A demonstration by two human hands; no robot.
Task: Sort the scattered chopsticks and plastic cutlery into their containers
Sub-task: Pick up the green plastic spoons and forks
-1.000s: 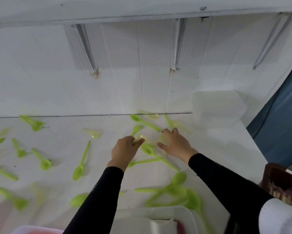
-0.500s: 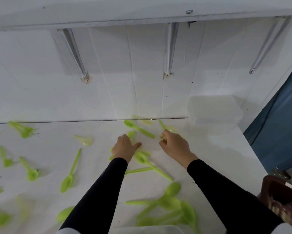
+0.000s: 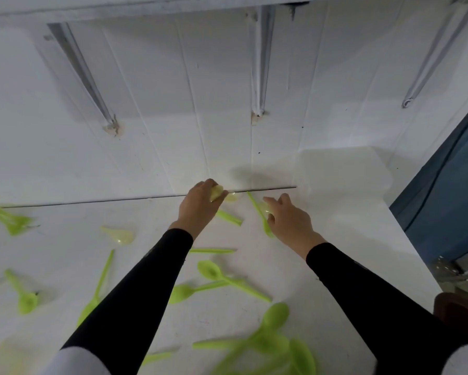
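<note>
**Both hands up at the wall seam, a pale spoon in my left**

My left hand (image 3: 200,209) is curled round a pale yellow translucent plastic spoon (image 3: 217,192). Only its bowl pokes out past my fingers, toward the wall. The handle is buried in my palm, so I can't give its full line. A second pale piece (image 3: 231,197) lies on the seam at those fingertips, too blurred to call bowl or handle.

My right hand (image 3: 289,221) reaches forward with loosely bent fingers over a bright green plastic spoon (image 3: 257,209). That spoon's long axis runs from the wall back toward me, handle far, bowl near and half under my hand. Something pale sits between thumb and forefinger, but I can't tell whether I'm pinching it.

A third pale spoon (image 3: 119,235) lies alone left of my left sleeve, handle pointing left.

I count nine green spoons or handles lying singly on the white table (image 3: 335,253). One is hidden partly by my left sleeve and one is cut off by the left edge. A far-left green clump (image 3: 11,220) and a blurred green heap (image 3: 268,339) at the bottom won't separate into a count.

One translucent white plastic tub (image 3: 343,174) stands in the far right corner against the wall, washed out. A dark brown object (image 3: 454,315) is cut off by the right edge
</note>
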